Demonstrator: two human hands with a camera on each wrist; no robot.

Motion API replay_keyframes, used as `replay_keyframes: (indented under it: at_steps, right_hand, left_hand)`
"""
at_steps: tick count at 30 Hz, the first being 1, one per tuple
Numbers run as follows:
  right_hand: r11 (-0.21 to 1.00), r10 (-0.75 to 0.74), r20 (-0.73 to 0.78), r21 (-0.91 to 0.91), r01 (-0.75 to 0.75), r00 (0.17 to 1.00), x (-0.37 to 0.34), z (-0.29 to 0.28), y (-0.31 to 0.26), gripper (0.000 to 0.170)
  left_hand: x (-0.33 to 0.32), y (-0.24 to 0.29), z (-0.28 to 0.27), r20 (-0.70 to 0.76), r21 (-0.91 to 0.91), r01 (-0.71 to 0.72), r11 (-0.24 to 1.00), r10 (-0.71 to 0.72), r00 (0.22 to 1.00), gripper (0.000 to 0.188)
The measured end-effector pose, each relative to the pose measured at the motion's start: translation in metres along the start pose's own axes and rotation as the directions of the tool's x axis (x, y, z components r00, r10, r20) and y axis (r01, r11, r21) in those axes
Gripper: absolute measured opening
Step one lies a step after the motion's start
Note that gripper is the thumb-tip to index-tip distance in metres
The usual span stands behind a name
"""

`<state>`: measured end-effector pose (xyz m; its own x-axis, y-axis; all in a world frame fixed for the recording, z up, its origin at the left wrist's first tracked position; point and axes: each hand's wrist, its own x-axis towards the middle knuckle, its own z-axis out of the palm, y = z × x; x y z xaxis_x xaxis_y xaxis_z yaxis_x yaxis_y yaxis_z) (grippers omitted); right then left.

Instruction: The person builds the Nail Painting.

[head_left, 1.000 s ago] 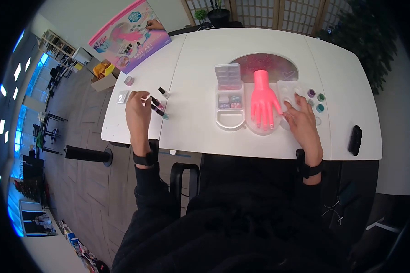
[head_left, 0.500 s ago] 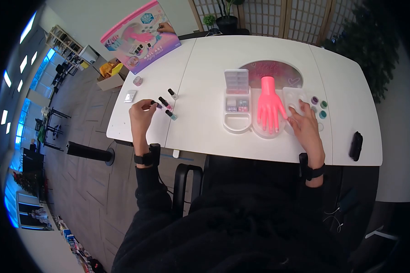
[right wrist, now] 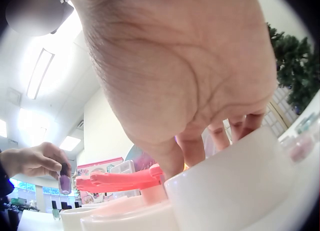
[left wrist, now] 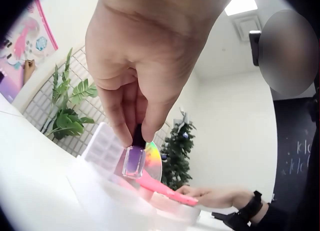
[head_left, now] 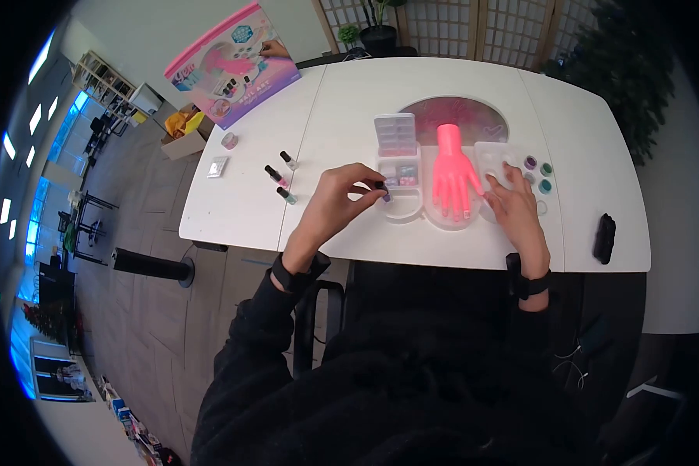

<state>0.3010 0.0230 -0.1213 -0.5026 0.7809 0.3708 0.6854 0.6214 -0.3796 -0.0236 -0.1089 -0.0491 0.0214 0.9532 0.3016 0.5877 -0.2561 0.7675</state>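
In the head view my left hand (head_left: 339,203) pinches a small purple nail polish bottle (head_left: 385,192) by its black cap, over the lower left of a white organizer (head_left: 403,217). The left wrist view shows the bottle (left wrist: 134,162) hanging upright below my fingertips. A pink model hand (head_left: 454,175) lies palm-side hidden on a white base, fingers toward me. My right hand (head_left: 518,217) rests with spread fingers on the white tray (head_left: 489,151) right of it, thumb beside the model hand. The organizer's clear lid (head_left: 396,133) stands raised.
Three polish bottles, one of them teal (head_left: 286,196), stand at the left. Several small glitter pots (head_left: 546,186) sit right of the tray. A black case (head_left: 605,238) lies at the far right. The product box (head_left: 233,70) stands back left, near a small jar (head_left: 229,140) and a packet (head_left: 217,166).
My left hand has picked the purple bottle out of the group at the left and carried it right to the organizer. My right hand has stayed at the tray.
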Motion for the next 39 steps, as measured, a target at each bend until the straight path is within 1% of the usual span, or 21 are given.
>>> replay_keyframes:
  at_steps: [4,6,8,10,11,14,16,17,18,19,20,21,23,25,26,27,29,30,32,36,39]
  right_hand:
    - [1.000,-0.002,-0.003,-0.008,0.002,1.000,-0.001,0.001,0.001,0.040]
    - [1.000,0.005,0.004,0.001,-0.005,1.000,0.000,-0.001,-0.001,0.040]
    - [1.000,0.011,0.012,0.010,-0.011,1.000,0.000,-0.003,-0.003,0.040]
    - [1.000,0.002,0.009,-0.007,-0.002,1.000,0.000,-0.003,-0.002,0.040]
    - [1.000,0.004,0.010,-0.006,-0.003,1.000,0.000,-0.003,-0.002,0.040]
    - [1.000,0.004,0.012,0.011,-0.004,1.000,-0.001,-0.003,-0.001,0.040]
    - [1.000,0.001,-0.001,0.017,-0.001,1.000,-0.001,-0.003,-0.002,0.039]
    - [1.000,0.000,0.002,0.018,0.000,1.000,-0.001,-0.003,-0.003,0.039]
    - [1.000,0.002,0.001,0.012,-0.002,1.000,-0.001,-0.003,-0.003,0.039]
    - [1.000,0.003,-0.002,0.006,-0.003,1.000,-0.001,-0.004,-0.004,0.039]
    - [1.000,0.000,-0.002,0.007,0.000,1.000,-0.001,-0.004,-0.004,0.039]
    - [1.000,-0.005,-0.004,0.011,0.005,1.000,-0.001,-0.004,-0.003,0.039]
    - [1.000,-0.009,-0.013,0.017,0.009,1.000,0.000,-0.003,-0.004,0.039]
    - [1.000,0.005,0.004,0.013,-0.005,1.000,-0.001,-0.004,-0.004,0.039]
    - [1.000,0.005,0.006,0.013,-0.005,1.000,-0.001,-0.004,-0.004,0.039]
    - [1.000,0.005,0.012,0.010,-0.005,1.000,-0.001,-0.005,-0.004,0.039]
    - [1.000,-0.001,0.012,0.008,0.001,1.000,0.001,-0.004,-0.004,0.039]
    - [1.000,-0.001,0.005,0.006,0.001,1.000,0.000,-0.003,-0.003,0.039]
    - [1.000,0.001,-0.001,0.003,-0.001,1.000,0.000,-0.002,-0.002,0.040]
    - [1.000,0.002,0.000,0.018,-0.002,1.000,-0.001,-0.004,-0.003,0.040]
    - [1.000,-0.004,-0.004,0.015,0.004,1.000,-0.002,-0.003,-0.002,0.039]
  left_hand:
    - [0.003,-0.019,0.016,0.009,0.066,-0.065,0.996,0.065,0.998,0.027]
    - [0.001,-0.023,0.021,0.009,0.105,-0.059,0.993,0.058,0.998,0.028]
    - [-0.001,-0.023,0.023,0.008,0.142,-0.051,0.989,0.050,0.999,0.029]
    - [0.000,-0.019,0.024,-0.026,0.212,-0.109,0.971,0.117,0.993,0.033]
    - [0.000,-0.015,0.020,-0.025,0.212,-0.109,0.971,0.116,0.993,0.033]
    - [0.002,-0.008,-0.006,-0.167,0.224,-0.093,0.970,0.132,0.977,0.032]
    - [0.001,-0.023,-0.038,-0.289,0.305,-0.020,0.952,0.112,0.951,0.020]
    - [-0.001,-0.029,-0.053,-0.375,0.298,0.097,0.950,0.023,0.927,0.018]
    - [-0.005,-0.044,-0.070,-0.427,0.357,0.184,0.916,-0.015,0.904,0.019]
    - [-0.012,-0.067,-0.086,-0.465,0.506,0.254,0.824,0.012,0.885,0.022]
    - [-0.019,-0.080,-0.099,-0.492,0.521,0.380,0.764,-0.095,0.865,0.024]
    - [-0.025,-0.107,-0.115,-0.484,0.485,0.420,0.767,-0.165,0.860,0.026]
    - [-0.032,-0.129,-0.133,-0.431,0.558,0.423,0.714,-0.186,0.883,0.029]
    - [-0.033,-0.150,-0.148,-0.390,0.577,0.401,0.712,-0.191,0.901,0.026]
    - [-0.031,-0.149,-0.150,-0.349,0.593,0.381,0.709,-0.199,0.916,0.024]
    - [-0.030,-0.148,-0.150,-0.351,0.593,0.383,0.708,-0.201,0.915,0.024]
    - [-0.025,-0.145,-0.149,-0.389,0.555,0.495,0.669,-0.317,0.865,0.021]
    - [-0.023,-0.144,-0.150,-0.392,0.556,0.494,0.669,-0.312,0.865,0.021]
    - [-0.023,-0.136,-0.146,-0.395,0.391,0.531,0.752,-0.384,0.835,0.016]
    - [-0.026,-0.123,-0.137,-0.408,0.352,0.521,0.778,-0.373,0.833,0.014]
    - [-0.027,-0.137,-0.143,-0.419,0.423,0.533,0.733,-0.364,0.832,0.015]
